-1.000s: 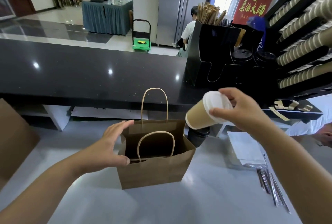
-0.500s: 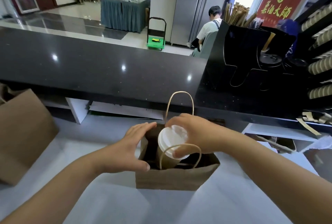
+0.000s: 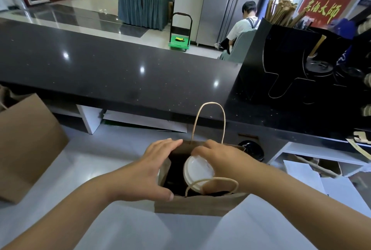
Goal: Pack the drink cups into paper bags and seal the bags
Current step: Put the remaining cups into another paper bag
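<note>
A brown paper bag (image 3: 200, 206) with twine handles stands open on the white worktop (image 3: 100, 169). Inside it sits a drink cup with a white lid (image 3: 197, 169), upright, its body mostly hidden by the bag walls. My right hand (image 3: 218, 156) reaches into the bag from the right and grips the cup's lid rim. My left hand (image 3: 148, 171) clasps the bag's left edge, thumb on the near wall and fingers on the far wall, holding the mouth apart.
A black counter (image 3: 120, 75) runs behind the worktop. A black organiser (image 3: 291, 65) with lids and straws stands at the right. A brown bag (image 3: 24, 149) lies at the left, a black lid (image 3: 252, 150) behind the open bag, and white papers (image 3: 307, 177) at the right.
My right hand has carried the cup from above and right of the bag down into it. My left hand has closed on the bag's left edge. The camera has tilted down and shifted.
</note>
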Tool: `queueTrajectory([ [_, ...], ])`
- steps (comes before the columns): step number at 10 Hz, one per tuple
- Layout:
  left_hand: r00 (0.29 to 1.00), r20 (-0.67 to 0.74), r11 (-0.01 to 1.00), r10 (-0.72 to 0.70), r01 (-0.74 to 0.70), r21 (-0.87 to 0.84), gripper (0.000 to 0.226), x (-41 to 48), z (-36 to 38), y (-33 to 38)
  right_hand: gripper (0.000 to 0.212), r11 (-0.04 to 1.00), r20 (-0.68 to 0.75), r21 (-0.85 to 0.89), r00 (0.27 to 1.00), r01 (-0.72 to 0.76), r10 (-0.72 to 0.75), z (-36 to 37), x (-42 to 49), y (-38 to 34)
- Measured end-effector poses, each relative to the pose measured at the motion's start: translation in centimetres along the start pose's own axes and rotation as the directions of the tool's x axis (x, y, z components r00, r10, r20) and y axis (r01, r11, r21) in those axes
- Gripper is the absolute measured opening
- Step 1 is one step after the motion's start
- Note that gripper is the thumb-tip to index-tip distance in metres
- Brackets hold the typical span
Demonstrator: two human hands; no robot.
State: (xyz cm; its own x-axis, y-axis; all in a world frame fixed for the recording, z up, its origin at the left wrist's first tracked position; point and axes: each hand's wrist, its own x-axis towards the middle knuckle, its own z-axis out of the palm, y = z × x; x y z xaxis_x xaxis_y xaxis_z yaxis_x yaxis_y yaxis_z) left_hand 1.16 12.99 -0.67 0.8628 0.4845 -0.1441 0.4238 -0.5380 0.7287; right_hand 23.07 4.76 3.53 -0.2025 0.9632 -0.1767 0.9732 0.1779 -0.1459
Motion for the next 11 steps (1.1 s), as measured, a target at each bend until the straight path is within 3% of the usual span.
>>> queueTrajectory([
  [3, 1.0, 0.003, 1.0, -0.006, 0.006, -0.009, 0.108, 0.0, -0.4, 0.1, 0.063, 0.993, 0.174, 0.022, 0.979, -0.115, 0.109, 1.0, 0.4, -0.5],
  [5, 1.0, 0.018, 1.0, -0.016, 0.016, -0.013, 0.107, 0.2, -0.3, 0.2, 0.062, 0.996, 0.063, 0.029, 0.994, -0.086, 0.084, 0.0, 0.7, -0.9],
  [6, 1.0, 0.016, 1.0, -0.019, 0.019, -0.017, 0.107, 0.1, -0.3, 0.1, 0.063, 0.995, 0.036, -0.093, 0.998, -0.04, 0.043, 0.5, 1.2, -1.8],
  [7, 1.0, 0.007, 1.0, -0.019, 0.019, -0.013, 0.107, 0.1, -0.3, 0.1, 0.054, 0.991, 0.071, -0.131, 0.997, -0.008, 0.018, 1.6, 1.8, -2.2],
  [9, 1.0, -0.001, 1.0, -0.022, 0.022, -0.008, 0.107, 0.0, -0.3, 0.0, 0.061, 0.992, 0.195, -0.129, 0.98, -0.006, 0.031, 2.4, 3.1, -2.5],
  [10, 1.0, -0.001, 1.0, -0.027, 0.027, -0.007, 0.107, -0.1, -0.3, 0.2, 0.049, 0.974, 0.152, -0.217, 0.988, 0.062, -0.029, 1.8, 3.7, -2.8],
  [11, 1.0, 0.006, 1.0, -0.029, 0.029, -0.001, 0.107, 0.0, -0.3, 0.5, 0.037, 0.982, 0.388, -0.056, 0.91, 0.18, -0.145, 3.7, 4.2, -1.5],
])
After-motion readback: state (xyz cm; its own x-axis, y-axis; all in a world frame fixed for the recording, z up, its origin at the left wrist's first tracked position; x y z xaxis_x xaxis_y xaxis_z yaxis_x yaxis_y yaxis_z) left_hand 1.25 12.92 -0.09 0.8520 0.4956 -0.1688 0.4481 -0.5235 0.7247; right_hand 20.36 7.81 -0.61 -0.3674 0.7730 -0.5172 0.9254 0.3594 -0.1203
